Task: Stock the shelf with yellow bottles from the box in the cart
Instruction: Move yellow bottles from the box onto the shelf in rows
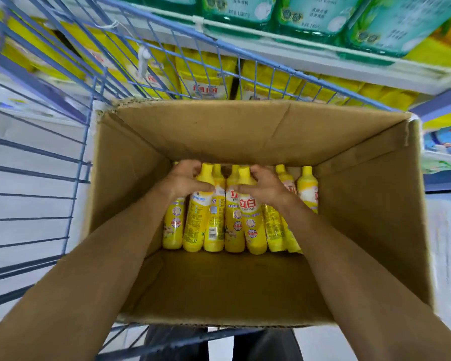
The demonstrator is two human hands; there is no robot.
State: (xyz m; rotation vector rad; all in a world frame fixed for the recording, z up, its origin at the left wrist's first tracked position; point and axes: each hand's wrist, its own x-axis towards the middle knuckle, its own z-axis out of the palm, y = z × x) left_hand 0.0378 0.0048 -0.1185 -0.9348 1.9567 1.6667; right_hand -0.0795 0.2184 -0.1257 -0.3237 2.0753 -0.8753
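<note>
Both forearms reach into the cardboard box [219, 131] in the blue wire cart [37, 152]. Yellow bottles [306, 188] lie in a row at its far end. The left hand [184, 178] curls round one bottle's [198, 220] shoulder. The right hand [264, 183] grips another [253, 225], labelled "立白" in red. Behind, the shelf [323, 61] holds yellow bags [206, 74] and green bottles [310, 14] whose print is too blurred to read.

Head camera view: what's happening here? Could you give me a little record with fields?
Place: cardboard box in a blue wire cart
Contents: row of yellow bottles, caps toward the far wall
Left hand: grips the neck of left-hand bottle
Right hand: grips the neck of right-hand bottle
Behind: shelf with yellow packs, green bottles above
</note>
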